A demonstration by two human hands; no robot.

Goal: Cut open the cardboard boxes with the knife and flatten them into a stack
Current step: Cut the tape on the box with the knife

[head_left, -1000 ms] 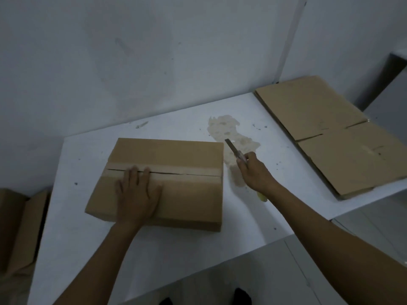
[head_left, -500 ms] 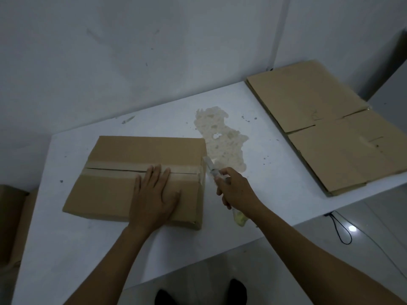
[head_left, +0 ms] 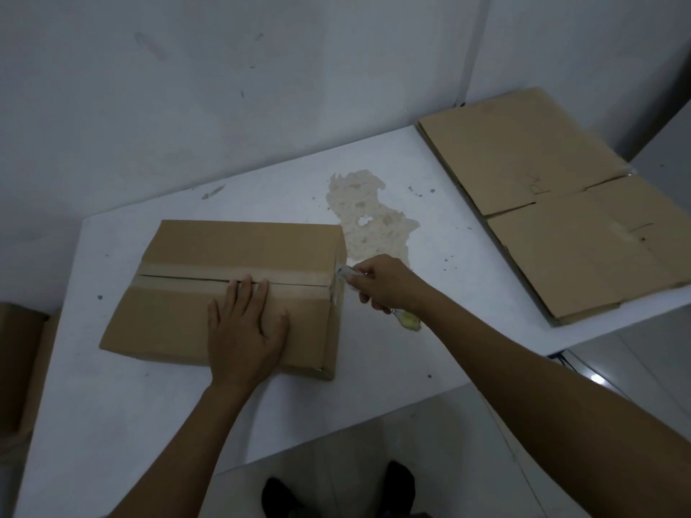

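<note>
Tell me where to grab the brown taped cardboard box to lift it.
Grip the brown taped cardboard box by its free left end, coming from the left. The left hand lies flat on the near top flap, and the right hand holds the yellow-handled knife at the right end, so I would avoid that side.

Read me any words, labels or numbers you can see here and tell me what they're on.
On the flattened cardboard: a faint handwritten mark near the middle slit, too blurred to read.
On the taped box: no text visible.
On the knife: none legible.
</note>
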